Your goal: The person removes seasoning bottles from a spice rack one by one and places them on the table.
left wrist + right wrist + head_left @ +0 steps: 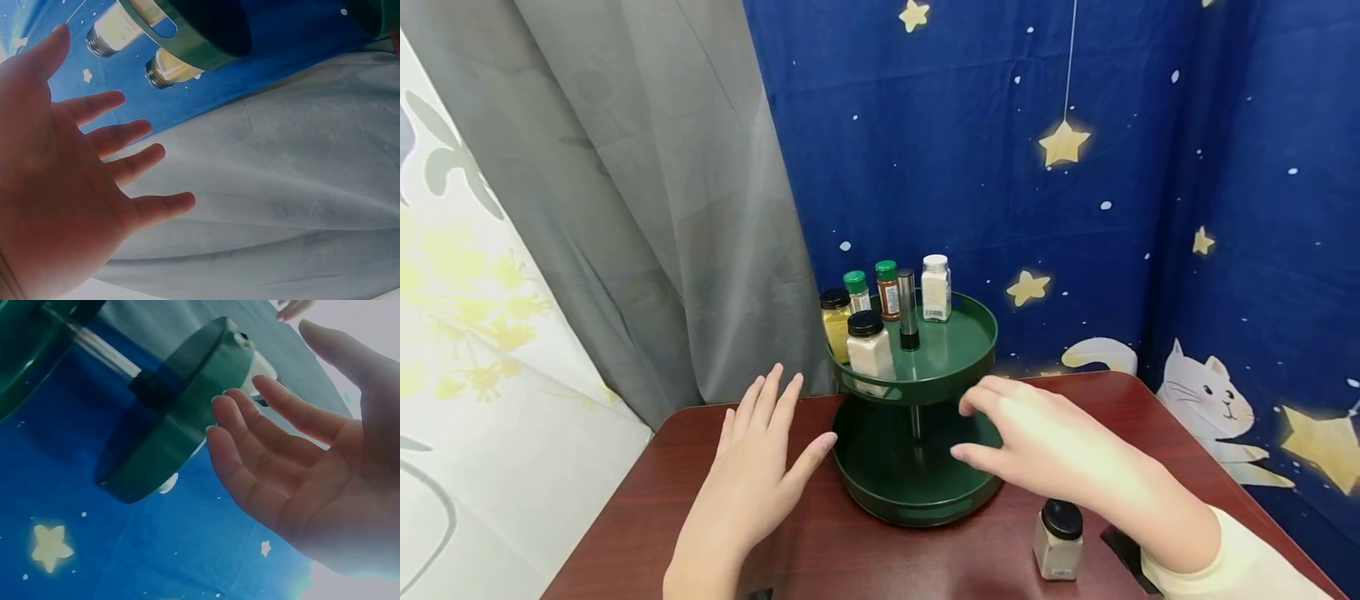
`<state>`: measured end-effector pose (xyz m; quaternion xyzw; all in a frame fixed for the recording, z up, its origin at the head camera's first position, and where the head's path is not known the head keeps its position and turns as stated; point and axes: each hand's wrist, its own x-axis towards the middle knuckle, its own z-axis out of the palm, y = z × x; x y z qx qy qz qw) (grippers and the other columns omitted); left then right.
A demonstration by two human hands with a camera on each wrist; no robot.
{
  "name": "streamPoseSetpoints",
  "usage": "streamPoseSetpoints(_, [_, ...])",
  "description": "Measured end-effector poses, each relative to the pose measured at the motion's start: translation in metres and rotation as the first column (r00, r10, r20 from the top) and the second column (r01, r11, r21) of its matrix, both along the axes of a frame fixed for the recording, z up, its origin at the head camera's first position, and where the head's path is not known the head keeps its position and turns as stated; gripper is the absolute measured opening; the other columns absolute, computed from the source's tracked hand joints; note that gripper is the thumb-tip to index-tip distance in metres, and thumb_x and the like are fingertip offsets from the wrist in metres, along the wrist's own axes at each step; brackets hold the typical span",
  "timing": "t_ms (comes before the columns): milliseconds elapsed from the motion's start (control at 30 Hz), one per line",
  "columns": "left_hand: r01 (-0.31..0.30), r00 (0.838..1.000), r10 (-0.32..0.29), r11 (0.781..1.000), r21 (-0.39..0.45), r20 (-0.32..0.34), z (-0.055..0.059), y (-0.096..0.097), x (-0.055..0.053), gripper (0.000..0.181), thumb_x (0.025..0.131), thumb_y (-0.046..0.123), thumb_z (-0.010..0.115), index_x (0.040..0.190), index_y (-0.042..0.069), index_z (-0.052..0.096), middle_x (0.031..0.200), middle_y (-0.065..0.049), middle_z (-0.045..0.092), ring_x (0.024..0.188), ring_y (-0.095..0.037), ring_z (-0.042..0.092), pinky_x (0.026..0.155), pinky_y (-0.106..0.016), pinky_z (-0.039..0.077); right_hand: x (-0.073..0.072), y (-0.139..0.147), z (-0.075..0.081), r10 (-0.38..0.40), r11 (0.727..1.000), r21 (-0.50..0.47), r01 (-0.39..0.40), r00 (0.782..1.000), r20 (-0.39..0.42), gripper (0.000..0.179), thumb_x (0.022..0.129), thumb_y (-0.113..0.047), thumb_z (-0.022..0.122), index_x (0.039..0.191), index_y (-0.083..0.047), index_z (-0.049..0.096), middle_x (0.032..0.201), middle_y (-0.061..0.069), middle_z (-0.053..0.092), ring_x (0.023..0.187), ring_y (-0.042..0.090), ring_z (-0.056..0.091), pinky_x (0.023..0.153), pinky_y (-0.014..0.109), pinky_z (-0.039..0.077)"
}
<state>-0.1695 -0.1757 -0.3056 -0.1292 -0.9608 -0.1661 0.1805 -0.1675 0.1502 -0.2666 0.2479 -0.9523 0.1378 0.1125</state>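
A green two-tier round rack (917, 508) stands on the table, its tiers joined by a metal post. On the upper tier are a white-powder jar with a black lid (871, 354), a yellow-powder jar (837, 329), two green-capped spice bottles and a white-capped jar (936, 287). My left hand (756, 467), fingers straight and spread, is left of the rack and holds nothing. On the other side my right hand (1030, 429) has its fingers bent lightly, fingertips close to the upper tier's rim, with nothing in it. A black-lidded jar (1060, 542) stands on the table below my right forearm.
The red-brown table (647, 500) backs onto a grey curtain (700, 208) and a blue star-print curtain (1150, 208). A dark flat piece (1123, 554) lies by the right sleeve. A shiny metal cylinder (907, 304) rises from the upper tier's middle.
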Motion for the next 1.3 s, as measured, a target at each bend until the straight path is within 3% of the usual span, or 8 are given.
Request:
streamPoseSetpoints(133, [0.001,1.000,-0.001,1.000,-0.001,-0.004,0.002,-0.002,0.000,0.083,0.107,0.066,0.048,0.170,0.017,0.028,0.179,-0.014,0.020,0.165,-0.043,0.018,0.125,-0.078,0.019,-0.004,-0.011,0.011,0.042,0.999,-0.032,-0.043,0.999,-0.032,0.043,0.096,-0.044,0.079,0.129,-0.018,0.071,0.129,-0.002,0.070,0.106,0.012,0.070,0.093,0.041,0.063])
streamPoseSetpoints(267, [-0.001,1.000,0.001,1.000,0.002,0.008,0.002,-0.003,0.000,0.084,0.106,0.068,0.046,0.171,0.018,0.027,0.179,-0.014,0.019,0.165,-0.043,0.017,0.126,-0.078,0.018,-0.010,-0.022,0.020,0.055,0.998,-0.041,-0.057,0.997,-0.054,0.054,0.097,-0.041,0.078,0.143,-0.016,0.065,0.147,0.005,0.063,0.128,0.024,0.068,0.106,0.051,0.059])
streamPoseSetpoints(467, [-0.004,1.000,0.004,1.000,-0.001,0.006,0.003,-0.003,0.001,0.084,0.106,0.067,0.047,0.171,0.018,0.026,0.179,-0.014,0.019,0.165,-0.043,0.017,0.126,-0.078,0.018,-0.018,-0.035,0.030,0.048,0.997,-0.052,-0.053,0.996,-0.081,0.063,0.100,-0.042,0.074,0.155,-0.018,0.055,0.161,0.010,0.050,0.141,0.032,0.059,0.107,0.056,0.057])
streamPoseSetpoints(600, [-0.007,1.000,0.007,1.000,-0.010,0.000,0.005,-0.004,0.000,0.084,0.107,0.068,0.046,0.171,0.017,0.026,0.179,-0.014,0.019,0.165,-0.043,0.017,0.125,-0.078,0.018,-0.026,-0.045,0.038,0.045,0.997,-0.062,-0.050,0.996,-0.078,0.066,0.100,-0.043,0.075,0.156,-0.018,0.053,0.164,0.010,0.047,0.143,0.032,0.056,0.110,0.055,0.056])
streamPoseSetpoints(833, [-0.016,1.000,0.016,1.000,-0.009,-0.007,0.006,-0.009,0.001,0.083,0.107,0.066,0.047,0.170,0.016,0.027,0.179,-0.016,0.019,0.164,-0.044,0.017,0.125,-0.079,0.018,-0.047,-0.062,0.045,0.071,0.996,-0.050,-0.077,0.991,-0.110,0.063,0.101,-0.043,0.073,0.154,-0.015,0.055,0.155,0.010,0.054,0.136,0.028,0.061,0.109,0.049,0.058])
streamPoseSetpoints(1033, [-0.022,1.000,0.022,1.000,-0.011,0.010,0.005,-0.012,0.000,0.085,0.106,0.069,0.046,0.170,0.016,0.027,0.179,-0.017,0.019,0.164,-0.046,0.017,0.124,-0.079,0.019,-0.065,-0.072,0.048,0.069,0.994,-0.082,-0.075,0.995,-0.079,0.063,0.103,-0.043,0.069,0.159,-0.020,0.051,0.153,0.009,0.055,0.131,0.025,0.064,0.107,0.048,0.059])
streamPoseSetpoints(1300, [0.001,1.000,-0.001,1.000,-0.014,-0.003,0.000,-0.006,-0.002,0.085,0.105,0.069,0.047,0.170,0.016,0.029,0.178,-0.015,0.021,0.164,-0.046,0.020,0.125,-0.077,0.022,-0.075,-0.084,0.047,0.088,0.992,-0.076,-0.099,0.988,-0.128,0.061,0.105,-0.046,0.066,0.159,-0.023,0.051,0.155,0.011,0.055,0.134,0.031,0.062,0.110,0.051,0.057])
